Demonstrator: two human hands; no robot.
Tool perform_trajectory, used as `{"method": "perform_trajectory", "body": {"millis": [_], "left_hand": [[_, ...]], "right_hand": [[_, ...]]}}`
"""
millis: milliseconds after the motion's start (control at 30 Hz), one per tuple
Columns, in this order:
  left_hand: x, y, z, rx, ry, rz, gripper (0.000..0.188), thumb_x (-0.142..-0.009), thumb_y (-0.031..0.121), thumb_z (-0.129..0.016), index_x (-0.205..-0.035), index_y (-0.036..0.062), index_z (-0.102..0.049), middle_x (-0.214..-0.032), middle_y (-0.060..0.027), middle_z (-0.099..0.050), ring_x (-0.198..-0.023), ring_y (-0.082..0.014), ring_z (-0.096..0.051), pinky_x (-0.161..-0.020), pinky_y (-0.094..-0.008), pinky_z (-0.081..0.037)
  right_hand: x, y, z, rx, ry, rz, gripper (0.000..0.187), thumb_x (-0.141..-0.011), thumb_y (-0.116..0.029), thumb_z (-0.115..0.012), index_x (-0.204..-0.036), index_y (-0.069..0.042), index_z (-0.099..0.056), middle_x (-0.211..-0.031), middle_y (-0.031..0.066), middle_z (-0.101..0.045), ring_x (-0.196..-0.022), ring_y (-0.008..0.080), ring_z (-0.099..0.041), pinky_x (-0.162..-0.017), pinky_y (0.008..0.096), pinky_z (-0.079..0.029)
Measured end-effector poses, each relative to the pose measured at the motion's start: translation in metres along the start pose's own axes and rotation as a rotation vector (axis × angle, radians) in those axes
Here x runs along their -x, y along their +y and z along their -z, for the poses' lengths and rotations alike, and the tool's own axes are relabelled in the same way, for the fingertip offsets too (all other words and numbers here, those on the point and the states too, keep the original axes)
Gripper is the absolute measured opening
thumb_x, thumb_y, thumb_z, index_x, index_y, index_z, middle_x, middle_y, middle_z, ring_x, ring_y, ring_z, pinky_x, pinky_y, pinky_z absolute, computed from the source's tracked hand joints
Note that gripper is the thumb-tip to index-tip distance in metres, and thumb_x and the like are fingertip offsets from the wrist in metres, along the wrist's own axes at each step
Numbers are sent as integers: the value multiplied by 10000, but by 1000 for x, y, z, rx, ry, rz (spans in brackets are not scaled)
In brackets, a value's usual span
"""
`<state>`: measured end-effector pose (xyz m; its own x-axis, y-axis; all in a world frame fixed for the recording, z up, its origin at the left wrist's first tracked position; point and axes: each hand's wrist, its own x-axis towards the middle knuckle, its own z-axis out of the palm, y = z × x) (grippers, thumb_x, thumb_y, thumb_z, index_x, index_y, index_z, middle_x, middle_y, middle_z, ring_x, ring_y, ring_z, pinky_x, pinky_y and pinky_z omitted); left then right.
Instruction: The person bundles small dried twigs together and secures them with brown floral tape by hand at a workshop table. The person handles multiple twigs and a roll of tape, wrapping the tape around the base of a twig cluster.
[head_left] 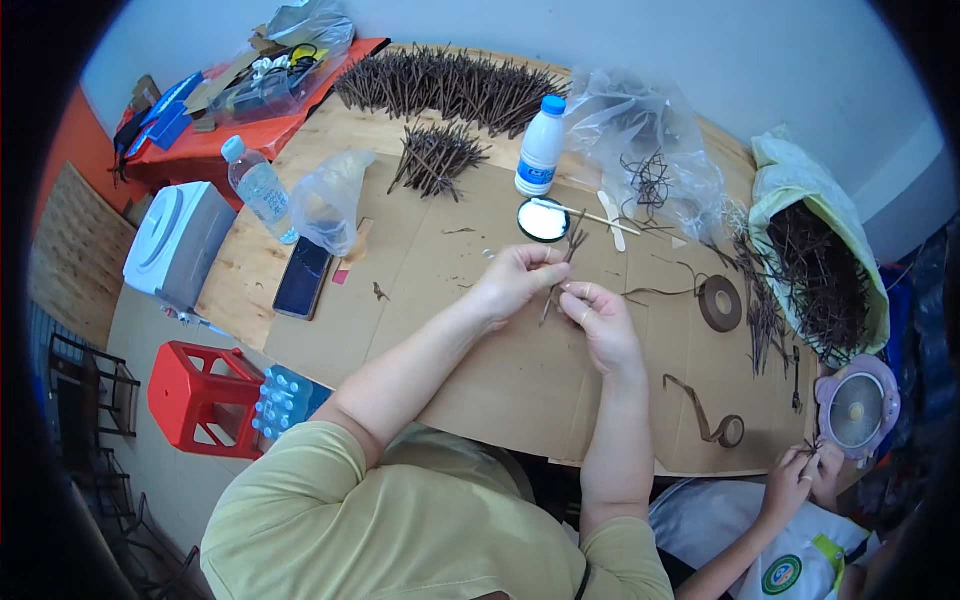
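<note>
Over the cardboard on the table, my left hand (520, 283) pinches a thin brown twig spray (575, 242), its forked tips pointing up and away. Close against it, my right hand (604, 322) is closed in a pinch at the spray's stem. A narrow strip of brown tape (655, 292) runs from a roll (720, 303) on the right to the right fingers; how it meets the stem is hidden. Just beyond my hands stands a round dark dish of white paste (543, 219), with a pale stick (578, 210) across its rim. Behind the dish is a white bottle with a blue cap (541, 148).
Bundled twig sprays (450, 88) line the far edge, a smaller pile (437, 160) before them. Right: a twig-filled sack (820, 270), a second tape roll (732, 431), a small fan (858, 408) and another person's hands (808, 472). Left: a phone (302, 279) and a water bottle (262, 190).
</note>
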<state>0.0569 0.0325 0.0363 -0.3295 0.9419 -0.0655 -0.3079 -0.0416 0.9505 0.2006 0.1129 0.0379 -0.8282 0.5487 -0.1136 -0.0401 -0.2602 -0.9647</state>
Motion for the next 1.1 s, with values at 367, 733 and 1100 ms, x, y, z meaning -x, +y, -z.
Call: {"method": "perform_trajectory", "body": {"millis": [367,733,1100], "left_hand": [[-3,-5,1,459,-179,29,299,-841,150,-579,-1113,40,-519,-849,-36,-617,-789,-102,-559,-727,-252,-444],[-5,0,5,-22,-52,31,226,-840,84,-568,-1053,7,-567,-841,-42,-616,-762,-88,-569,-726,-228,-455],[-3,5,-2,279,-96,46,294,-837,87,-574,-1111,5,-507,-865,-46,-611,-804,-94,-570,-744,-241,-462]], "right_hand": [[-2,5,5,-95,-92,4,143,-836,-58,-557,-964,0,-582,-890,13,-588,-805,57,-521,-740,187,-401],[-1,3,1,45,18,-3,134,-822,-74,-589,-930,6,-591,-832,13,-596,-735,60,-528,-677,184,-417],[-1,4,3,49,50,9,78,-822,-71,-588,-868,-8,-591,-787,-11,-577,-704,45,-503,-659,183,-408]]}}
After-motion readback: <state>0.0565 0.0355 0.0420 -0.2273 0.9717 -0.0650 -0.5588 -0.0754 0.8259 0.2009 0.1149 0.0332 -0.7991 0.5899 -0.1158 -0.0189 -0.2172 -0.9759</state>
